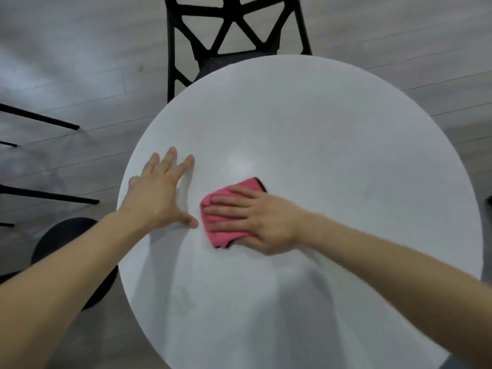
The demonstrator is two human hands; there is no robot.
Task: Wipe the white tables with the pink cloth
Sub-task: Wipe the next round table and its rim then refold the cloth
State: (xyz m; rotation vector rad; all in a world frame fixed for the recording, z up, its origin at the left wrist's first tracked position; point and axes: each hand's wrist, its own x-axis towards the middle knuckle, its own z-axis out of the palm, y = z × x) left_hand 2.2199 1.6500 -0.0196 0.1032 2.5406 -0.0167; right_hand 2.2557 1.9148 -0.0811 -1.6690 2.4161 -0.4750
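White table (332,129); pink cloth (221,235) with thin black edging; black chair (171,49) with back of open triangle pattern; grey floor (66,62) in long planks.

Café-like room (or canteen), round white table (319,134), black chair (234,30), grey plank floor (66,62)

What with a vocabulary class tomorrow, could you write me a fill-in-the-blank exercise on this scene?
1. The cloth under the right hand is ____.
2. The left hand lies flat on the table, holding ____.
3. The chair beyond the table is ____.
Missing words: pink; nothing; black.
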